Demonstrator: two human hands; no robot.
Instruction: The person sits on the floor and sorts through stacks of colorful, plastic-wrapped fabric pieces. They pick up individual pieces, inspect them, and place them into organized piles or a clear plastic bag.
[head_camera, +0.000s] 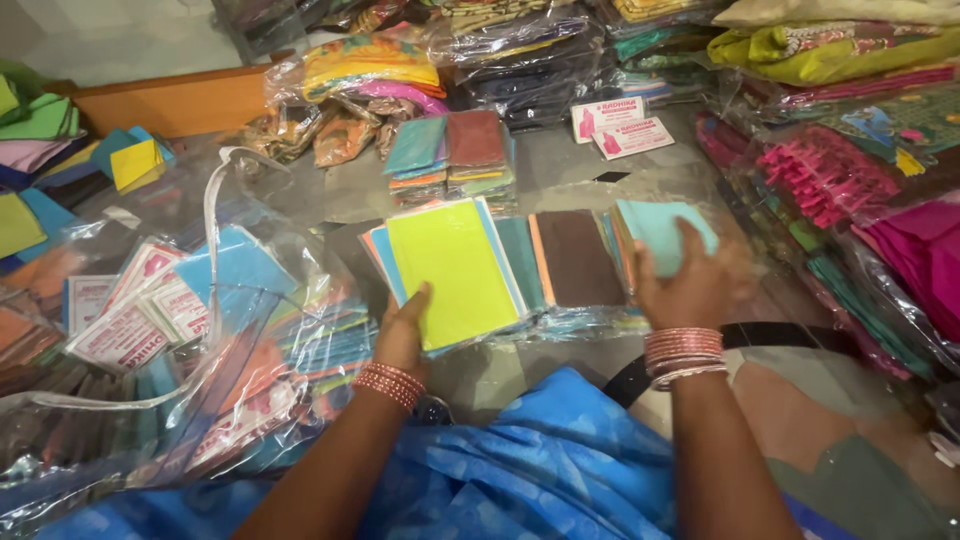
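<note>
The left hand (402, 335) closes its grip on the yellow-green fabric piece (455, 268) topping a fanned floor stack, steadying it; the right hand (690, 285) lies blurred, flat on the teal piece (655, 228), grip uncertain.

— What sort of place is this?
— A fabric shop or its stockroom. Folded cloth pieces (455, 265) in many colours lie on the floor (560, 175), with plastic-wrapped fabric bundles (520, 55) and a clear bag of packets (170, 330) all round.
</note>
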